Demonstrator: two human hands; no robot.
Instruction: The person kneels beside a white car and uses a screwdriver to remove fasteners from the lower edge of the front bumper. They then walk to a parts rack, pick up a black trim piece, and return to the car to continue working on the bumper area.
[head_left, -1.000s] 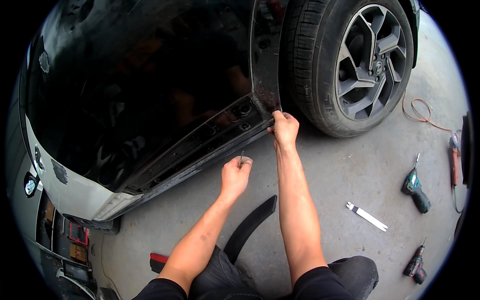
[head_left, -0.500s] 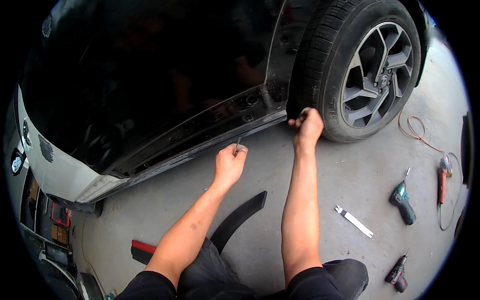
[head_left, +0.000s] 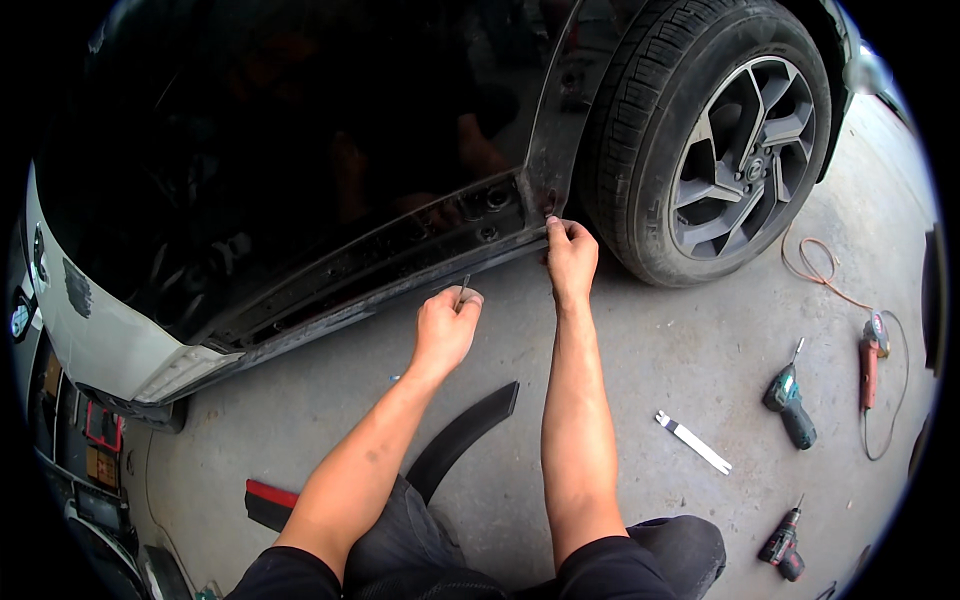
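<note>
My left hand [head_left: 447, 325] is closed around a thin, dark metal rod-like tool [head_left: 464, 288], whose tip sticks up past the thumb. It hovers just in front of the car's lower sill [head_left: 330, 318]. My right hand [head_left: 572, 262] is at the lower corner of the black body panel beside the wheel [head_left: 715, 150]. Its thumb and fingertips are pinched together at the panel edge; whatever lies between them is hidden. Above both hands is the dark, glossy car door [head_left: 330, 110], with a strip of bare holes and fittings along its lower edge.
A curved black trim piece [head_left: 462, 435] lies between my forearms, a red-and-black piece [head_left: 268, 500] left of them. On the floor at right are a white pry tool [head_left: 694, 442], a teal cordless driver [head_left: 790, 405], a compact drill [head_left: 783, 548] and a red-handled gauge [head_left: 870, 365] with hose.
My right hand has moved left from beside the tyre to the panel corner, fingertips now against it. My left hand still holds the thin tool near the sill. The view has shifted slightly.
</note>
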